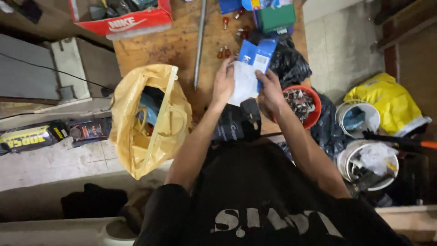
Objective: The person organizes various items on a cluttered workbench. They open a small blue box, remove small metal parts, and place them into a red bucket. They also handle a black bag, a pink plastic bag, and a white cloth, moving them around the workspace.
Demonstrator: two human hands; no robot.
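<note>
**Both hands on a blue-and-white packet over the wooden table**

Step in hand, as I judge it: getting the packet (251,68) open or its contents out. The left hand (223,84) is closed on the white lower part from the left edge; the right hand (269,89) pinches the right side where the blue flap folds over. The packet is held just above the wooden table (177,45), not resting on it. Whether anything is inside cannot be told.

A next move would call for one hand steadying the white part while the other works the blue flap; small loose amber bulbs (224,52) lie just beyond, easy to knock.

Containers:
- Yellow plastic bag (145,118), mouth open, left of the arms: blue items inside, unclear.
- Red bowl (314,107) by the right wrist: small mixed parts.
- Red shoebox (123,20), far edge: dark items.
- Two white buckets (359,118), right: a blue item in one, white plastic and scraps in the other.
</note>
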